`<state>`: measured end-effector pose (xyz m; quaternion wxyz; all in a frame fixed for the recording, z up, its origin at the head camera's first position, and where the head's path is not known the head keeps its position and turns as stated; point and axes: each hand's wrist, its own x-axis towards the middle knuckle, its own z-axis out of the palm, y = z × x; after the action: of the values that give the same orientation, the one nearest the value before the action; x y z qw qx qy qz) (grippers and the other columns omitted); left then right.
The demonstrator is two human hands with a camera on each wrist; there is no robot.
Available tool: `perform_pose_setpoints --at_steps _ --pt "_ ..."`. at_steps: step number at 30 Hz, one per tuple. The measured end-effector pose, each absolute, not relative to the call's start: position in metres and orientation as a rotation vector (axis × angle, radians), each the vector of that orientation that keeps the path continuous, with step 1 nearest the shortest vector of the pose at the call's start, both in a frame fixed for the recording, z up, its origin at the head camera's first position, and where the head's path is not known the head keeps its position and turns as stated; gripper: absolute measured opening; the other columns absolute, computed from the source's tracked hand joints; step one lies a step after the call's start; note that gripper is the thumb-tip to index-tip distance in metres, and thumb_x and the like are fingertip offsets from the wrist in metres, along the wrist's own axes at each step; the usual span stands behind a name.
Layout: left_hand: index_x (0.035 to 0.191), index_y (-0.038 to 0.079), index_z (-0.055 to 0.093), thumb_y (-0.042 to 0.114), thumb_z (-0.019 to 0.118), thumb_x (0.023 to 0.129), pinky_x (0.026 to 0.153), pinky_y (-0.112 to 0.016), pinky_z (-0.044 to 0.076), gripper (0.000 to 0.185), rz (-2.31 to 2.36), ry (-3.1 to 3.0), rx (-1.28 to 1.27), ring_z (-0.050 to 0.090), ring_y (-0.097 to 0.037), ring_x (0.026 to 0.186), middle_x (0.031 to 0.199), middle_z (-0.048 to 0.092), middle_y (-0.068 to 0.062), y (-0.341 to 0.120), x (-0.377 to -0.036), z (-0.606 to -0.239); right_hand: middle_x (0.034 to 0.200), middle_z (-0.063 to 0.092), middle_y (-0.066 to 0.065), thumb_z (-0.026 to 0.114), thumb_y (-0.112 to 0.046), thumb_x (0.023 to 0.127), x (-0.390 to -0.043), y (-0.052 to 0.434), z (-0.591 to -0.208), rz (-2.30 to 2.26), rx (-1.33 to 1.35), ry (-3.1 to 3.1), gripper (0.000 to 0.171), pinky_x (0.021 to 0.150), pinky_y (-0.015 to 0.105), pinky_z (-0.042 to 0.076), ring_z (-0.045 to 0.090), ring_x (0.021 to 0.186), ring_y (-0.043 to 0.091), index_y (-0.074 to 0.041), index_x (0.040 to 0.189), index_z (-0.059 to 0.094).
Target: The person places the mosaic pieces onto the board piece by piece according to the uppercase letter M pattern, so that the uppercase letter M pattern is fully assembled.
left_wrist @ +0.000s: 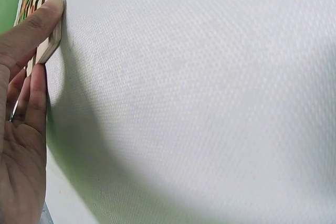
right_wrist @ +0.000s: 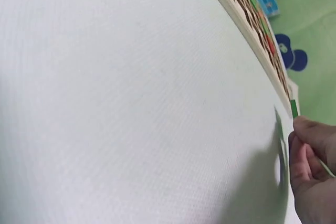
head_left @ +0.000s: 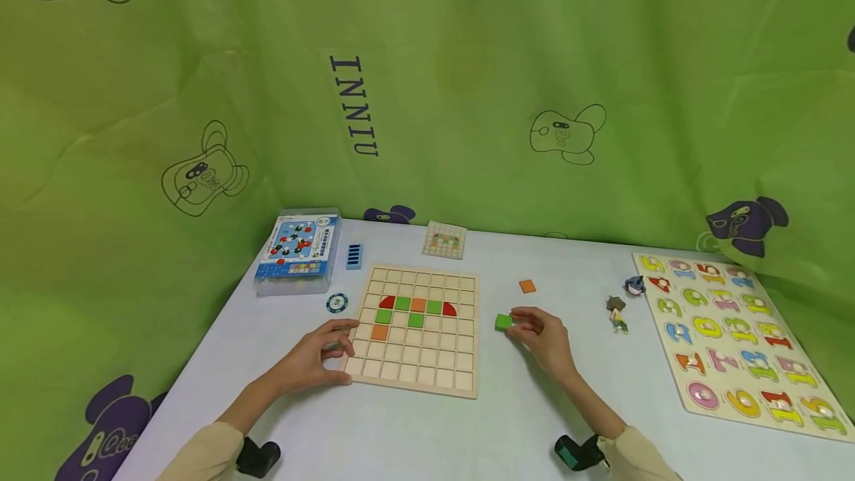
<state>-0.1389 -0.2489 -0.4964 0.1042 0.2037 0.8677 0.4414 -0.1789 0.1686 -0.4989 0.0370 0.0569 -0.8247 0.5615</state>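
Head cam shows the right hand pinching a green tile on the table, right of the wooden grid board. Only the left wrist cam shows the left hand's relaxed fingers pressing the board's edge.

In the left wrist view the grid board is cut off by the top edge. In the right wrist view the green tile is seen only edge-on by the right hand, itself cropped. The pattern card is too small to read.
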Motion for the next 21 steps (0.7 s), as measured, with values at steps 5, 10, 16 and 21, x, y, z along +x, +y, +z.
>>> perform_pose_setpoints --at_steps 5,10,16,21 --pt "0.09 0.013 0.061 0.011 0.085 0.07 0.092 -0.032 0.051 0.032 1.308 2.554 0.605 0.038 -0.041 0.13 0.145 0.038 -0.015 -0.249 -0.139 -0.497 0.105 0.068 0.024 0.074 0.004 0.078 -0.178 0.167 -0.498 1.717 0.174 -2.53 0.034 0.068 0.013 0.052 0.067 0.086 0.026 0.009 0.11 0.064" --pt "0.09 0.013 0.061 0.011 0.085 0.07 0.092 -0.033 0.051 0.032 1.313 2.552 0.607 0.039 -0.041 0.13 0.144 0.038 -0.015 -0.249 -0.138 -0.496 0.105 0.068 0.023 0.075 0.004 0.077 -0.177 0.163 -0.499 1.754 0.178 -2.517 0.034 0.069 0.013 0.052 0.068 0.087 0.027 0.008 0.11 0.065" --pt "0.09 0.013 0.061 0.012 0.085 0.07 0.092 -0.033 0.051 0.032 1.311 2.551 0.594 0.039 -0.041 0.13 0.144 0.038 -0.015 -0.249 -0.138 -0.495 0.104 0.068 0.023 0.075 0.005 0.077 -0.176 0.159 -0.5 1.767 0.2 -2.512 0.033 0.07 0.016 0.054 0.068 0.085 0.026 0.008 0.108 0.065" --pt "0.09 0.013 0.061 0.012 0.085 0.07 0.092 -0.034 0.051 0.032 1.318 2.548 0.598 0.038 -0.041 0.13 0.145 0.038 -0.015 -0.249 -0.138 -0.496 0.104 0.068 0.022 0.075 0.006 0.077 -0.175 0.155 -0.499 1.783 0.218 -2.505 0.033 0.07 0.016 0.054 0.068 0.085 0.026 0.007 0.108 0.065"
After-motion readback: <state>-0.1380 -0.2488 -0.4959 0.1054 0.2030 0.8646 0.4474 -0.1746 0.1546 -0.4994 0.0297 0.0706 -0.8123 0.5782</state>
